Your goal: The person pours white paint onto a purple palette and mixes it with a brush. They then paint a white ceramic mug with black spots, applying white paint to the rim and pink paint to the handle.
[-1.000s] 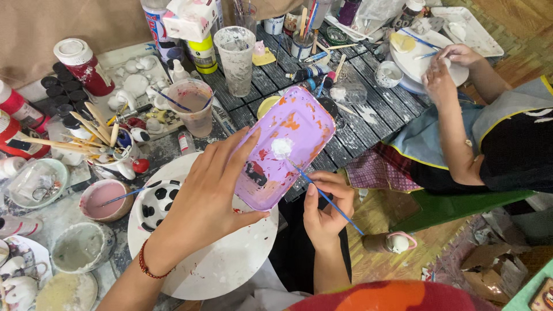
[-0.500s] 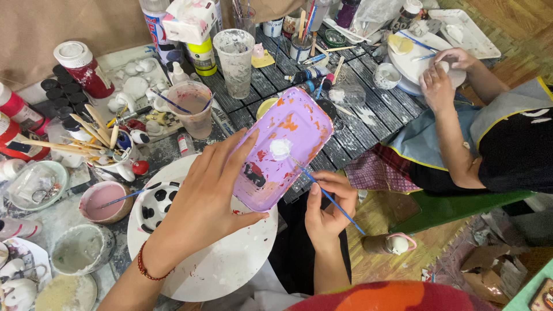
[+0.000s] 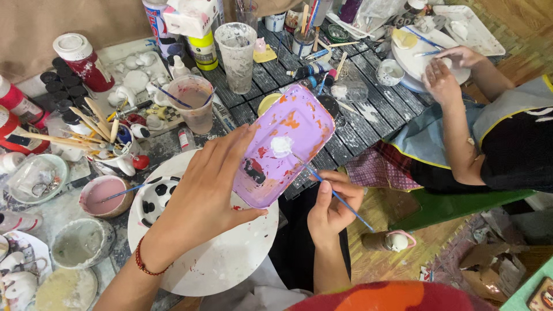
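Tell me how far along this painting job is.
Done: part of the round white plate carries a black-and-white pattern. In hand: the left hand holds the purple palette; the right hand dips a blue brush into white paint. Left: most of the plate is bare.

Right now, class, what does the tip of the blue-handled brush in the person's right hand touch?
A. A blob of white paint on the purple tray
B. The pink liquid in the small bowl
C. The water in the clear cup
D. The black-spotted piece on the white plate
A: the right hand holds the brush, whose tip rests in the white paint blob on the purple tray, held by the left hand.
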